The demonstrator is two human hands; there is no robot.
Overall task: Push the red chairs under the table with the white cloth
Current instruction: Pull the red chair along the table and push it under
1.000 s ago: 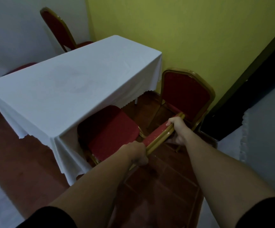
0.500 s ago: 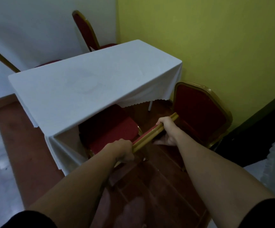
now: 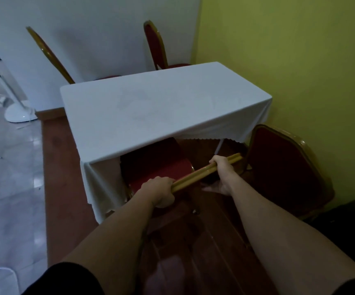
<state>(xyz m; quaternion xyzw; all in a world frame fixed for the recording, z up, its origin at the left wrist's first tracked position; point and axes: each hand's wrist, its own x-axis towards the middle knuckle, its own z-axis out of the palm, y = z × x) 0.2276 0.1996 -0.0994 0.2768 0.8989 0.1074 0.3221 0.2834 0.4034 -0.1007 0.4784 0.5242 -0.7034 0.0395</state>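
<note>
- Head view: your left hand (image 3: 159, 191) and right hand (image 3: 222, 171) are gripping the red chair (image 3: 161, 167) by its gold top rail; its seat is sliding further under the table (image 3: 151, 107) at the near edge than a second ago, nearly tucked.

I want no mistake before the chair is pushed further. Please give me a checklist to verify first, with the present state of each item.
1. Left hand closed on the gold metal top rail of the red padded chair: ok.
2. Right hand closed on the same rail: ok.
3. Chair seat pointing under the table with the white cloth: ok.
4. Seat fully under: not ok, partly showing.
5. Second red chair with gold frame apart from the rail end: cannot tell.
6. Legs free of hanging cloth: cannot tell.
</note>
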